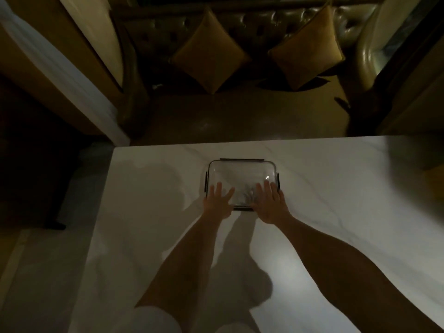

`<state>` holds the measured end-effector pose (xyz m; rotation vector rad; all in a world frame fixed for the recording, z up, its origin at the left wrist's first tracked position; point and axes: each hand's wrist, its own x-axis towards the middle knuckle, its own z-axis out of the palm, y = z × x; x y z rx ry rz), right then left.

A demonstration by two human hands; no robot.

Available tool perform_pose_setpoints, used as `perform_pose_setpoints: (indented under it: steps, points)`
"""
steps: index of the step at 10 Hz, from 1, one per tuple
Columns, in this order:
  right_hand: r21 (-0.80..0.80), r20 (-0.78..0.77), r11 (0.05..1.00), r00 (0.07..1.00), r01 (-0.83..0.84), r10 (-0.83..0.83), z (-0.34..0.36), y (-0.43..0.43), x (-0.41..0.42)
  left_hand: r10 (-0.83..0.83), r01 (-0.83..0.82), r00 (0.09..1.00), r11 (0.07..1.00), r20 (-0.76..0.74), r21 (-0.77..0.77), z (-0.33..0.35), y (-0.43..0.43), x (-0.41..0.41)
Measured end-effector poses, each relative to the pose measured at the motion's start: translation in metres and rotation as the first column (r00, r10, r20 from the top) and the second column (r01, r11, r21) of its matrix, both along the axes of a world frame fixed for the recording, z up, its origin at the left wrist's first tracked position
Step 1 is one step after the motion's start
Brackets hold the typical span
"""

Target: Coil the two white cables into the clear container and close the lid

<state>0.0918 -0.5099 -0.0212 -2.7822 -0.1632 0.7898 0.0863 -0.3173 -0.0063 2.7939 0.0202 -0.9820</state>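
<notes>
A clear rectangular container [241, 173] with dark clips on its four sides sits on the white marble table [336, 188]. Its clear lid lies on top. My left hand [217, 200] rests flat on the lid's near left corner with fingers spread. My right hand [270, 203] lies flat on the near right corner, fingers apart. Faint pale shapes show through the lid between my hands; I cannot tell whether they are the white cables. The near clip [243, 208] shows between my wrists.
The table's far edge runs just behind the container, and its left edge drops to a dark floor. Beyond stands a dark leather sofa [240, 27] with two gold cushions [209, 54]. A yellow object [434, 179] lies at the table's right edge.
</notes>
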Motion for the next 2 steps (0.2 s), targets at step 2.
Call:
perform_pose_setpoints:
  steps: [2]
  points:
    - [-0.071, -0.022, 0.995, 0.998, -0.068, 0.066, 0.054, 0.005, 0.027, -0.010, 0.009, 0.995, 1.000, 0.097, 0.004, 0.067, 0.006, 0.019]
